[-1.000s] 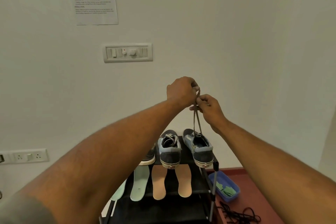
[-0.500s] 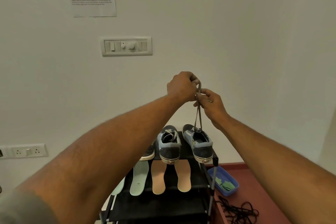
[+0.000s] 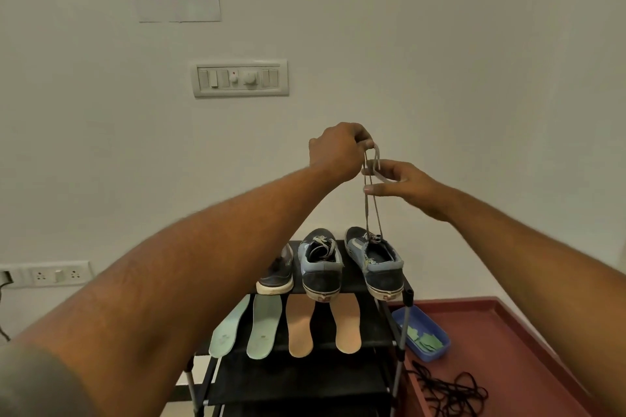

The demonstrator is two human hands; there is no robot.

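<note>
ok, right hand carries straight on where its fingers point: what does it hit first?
The right hand pinches the grey flat shoelace it points across; beyond that, probably the heel of the left hand, though depth is unclear.

The lace (image 3: 371, 210) was grey. The shoe (image 3: 376, 264) was navy with pale blue panels and a white sole. Green insoles (image 3: 264, 328) lay beside tan insoles (image 3: 299, 328) on a black rack (image 3: 298, 379), near a blue tray (image 3: 435, 353).
</note>
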